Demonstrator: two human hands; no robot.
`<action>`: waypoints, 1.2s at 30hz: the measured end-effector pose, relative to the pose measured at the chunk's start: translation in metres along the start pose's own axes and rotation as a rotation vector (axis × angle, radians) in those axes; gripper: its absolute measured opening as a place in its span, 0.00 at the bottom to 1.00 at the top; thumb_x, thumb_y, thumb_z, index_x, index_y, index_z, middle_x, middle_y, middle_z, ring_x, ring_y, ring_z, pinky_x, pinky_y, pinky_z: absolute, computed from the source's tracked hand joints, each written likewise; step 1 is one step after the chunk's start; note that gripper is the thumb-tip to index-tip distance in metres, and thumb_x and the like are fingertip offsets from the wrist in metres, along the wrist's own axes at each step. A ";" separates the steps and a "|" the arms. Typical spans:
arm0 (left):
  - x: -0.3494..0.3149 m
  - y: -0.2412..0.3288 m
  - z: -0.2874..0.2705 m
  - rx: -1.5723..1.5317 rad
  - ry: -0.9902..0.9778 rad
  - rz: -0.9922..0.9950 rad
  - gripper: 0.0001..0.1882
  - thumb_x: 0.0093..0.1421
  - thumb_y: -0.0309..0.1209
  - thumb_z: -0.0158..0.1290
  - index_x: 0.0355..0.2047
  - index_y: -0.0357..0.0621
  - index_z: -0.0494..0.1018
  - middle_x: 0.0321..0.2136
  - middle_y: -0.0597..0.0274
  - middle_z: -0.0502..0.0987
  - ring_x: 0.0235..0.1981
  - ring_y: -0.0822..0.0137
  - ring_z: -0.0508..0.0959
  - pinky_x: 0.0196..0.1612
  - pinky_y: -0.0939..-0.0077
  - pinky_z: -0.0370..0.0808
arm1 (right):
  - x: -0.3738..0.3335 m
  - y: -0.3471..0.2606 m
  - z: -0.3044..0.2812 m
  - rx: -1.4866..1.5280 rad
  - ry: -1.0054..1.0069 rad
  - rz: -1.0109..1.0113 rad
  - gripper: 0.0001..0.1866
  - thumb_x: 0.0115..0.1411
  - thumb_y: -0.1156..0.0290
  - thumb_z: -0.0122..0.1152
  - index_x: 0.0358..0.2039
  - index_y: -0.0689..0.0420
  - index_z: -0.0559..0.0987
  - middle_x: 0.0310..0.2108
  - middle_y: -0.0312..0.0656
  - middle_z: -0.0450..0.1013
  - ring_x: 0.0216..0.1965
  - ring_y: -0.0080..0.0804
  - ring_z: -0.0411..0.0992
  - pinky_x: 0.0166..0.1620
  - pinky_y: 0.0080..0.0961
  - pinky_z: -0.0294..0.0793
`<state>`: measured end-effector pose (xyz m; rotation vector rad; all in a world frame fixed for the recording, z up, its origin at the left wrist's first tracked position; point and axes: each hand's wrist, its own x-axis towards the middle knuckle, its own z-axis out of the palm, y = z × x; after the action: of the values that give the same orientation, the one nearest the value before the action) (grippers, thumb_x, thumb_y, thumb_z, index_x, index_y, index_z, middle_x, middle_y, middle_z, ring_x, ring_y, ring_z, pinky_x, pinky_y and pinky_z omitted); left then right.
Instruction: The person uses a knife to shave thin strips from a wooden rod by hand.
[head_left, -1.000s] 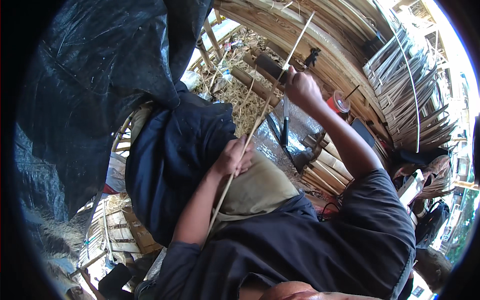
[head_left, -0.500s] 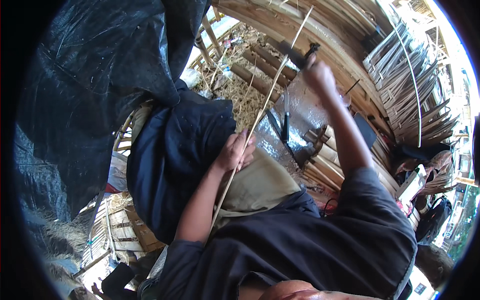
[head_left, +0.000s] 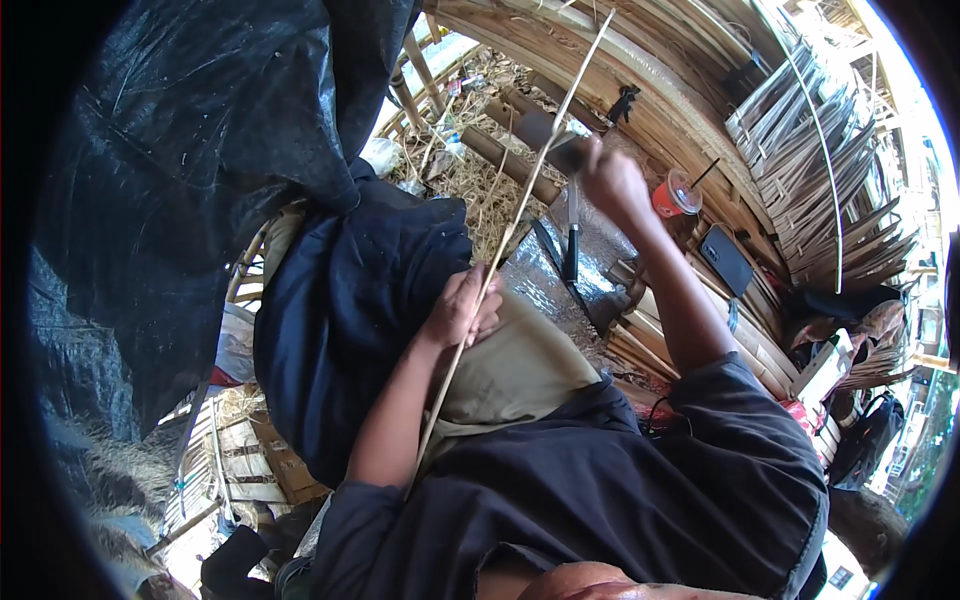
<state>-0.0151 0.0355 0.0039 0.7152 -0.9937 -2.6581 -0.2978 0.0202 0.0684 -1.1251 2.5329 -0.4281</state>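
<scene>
Left hand (head_left: pixel 462 310) pinching bamboo strip (head_left: pixel 520 215) on lap; right hand (head_left: pixel 612 182), clamped on knife handle, now lowering from raised position toward strip, shaving stroke continuing.

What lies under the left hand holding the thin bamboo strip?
Under the left hand and bamboo strip lies a khaki cloth over the lap, beside a dark blue cloth. The hand hides how its fingers grip the strip; the legs are covered.

The left hand (head_left: pixel 462 308) rests near the lap, forearm bare and bent, its grip pinched closed, fingers curled inward. The right hand (head_left: pixel 612 183) is raised farther off, arm stretched out, grip fisted tight.
</scene>
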 end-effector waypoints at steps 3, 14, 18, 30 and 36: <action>0.006 0.007 0.003 -0.039 -0.056 -0.022 0.25 0.71 0.56 0.35 0.30 0.48 0.62 0.09 0.73 0.55 0.07 0.79 0.54 0.11 0.81 0.54 | 0.003 0.005 0.003 -0.016 0.010 -0.010 0.38 0.71 0.46 0.31 0.27 0.64 0.82 0.28 0.63 0.77 0.38 0.60 0.79 0.47 0.49 0.76; 0.005 0.005 -0.004 -0.019 -0.120 0.014 0.25 0.72 0.55 0.34 0.31 0.48 0.63 0.09 0.72 0.56 0.06 0.78 0.54 0.12 0.80 0.53 | -0.033 -0.017 0.022 -0.048 -0.085 -0.122 0.36 0.71 0.50 0.32 0.28 0.67 0.81 0.29 0.66 0.76 0.39 0.62 0.77 0.50 0.51 0.74; 0.003 0.000 0.000 -0.007 -0.080 0.014 0.25 0.72 0.55 0.34 0.30 0.48 0.62 0.08 0.72 0.56 0.06 0.78 0.54 0.12 0.81 0.53 | -0.014 -0.019 -0.006 -0.031 -0.242 -0.146 0.37 0.71 0.47 0.31 0.30 0.67 0.82 0.30 0.66 0.76 0.40 0.64 0.76 0.51 0.48 0.74; 0.008 0.003 -0.007 -0.070 -0.097 -0.020 0.24 0.72 0.55 0.33 0.30 0.50 0.62 0.08 0.73 0.55 0.06 0.77 0.53 0.11 0.80 0.52 | -0.036 -0.026 0.007 0.604 -0.659 0.149 0.35 0.72 0.43 0.28 0.16 0.56 0.62 0.10 0.34 0.55 0.06 0.27 0.54 0.11 0.29 0.59; 0.007 0.003 -0.004 -0.038 -0.065 -0.027 0.24 0.72 0.55 0.34 0.30 0.50 0.62 0.08 0.73 0.55 0.06 0.78 0.54 0.11 0.81 0.52 | -0.030 -0.020 0.012 -0.014 -0.036 -0.189 0.38 0.72 0.51 0.34 0.18 0.69 0.78 0.23 0.69 0.73 0.32 0.67 0.75 0.41 0.55 0.74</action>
<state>-0.0186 0.0285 0.0012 0.6426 -0.9538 -2.7319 -0.2605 0.0289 0.0708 -1.3711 2.4115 -0.4341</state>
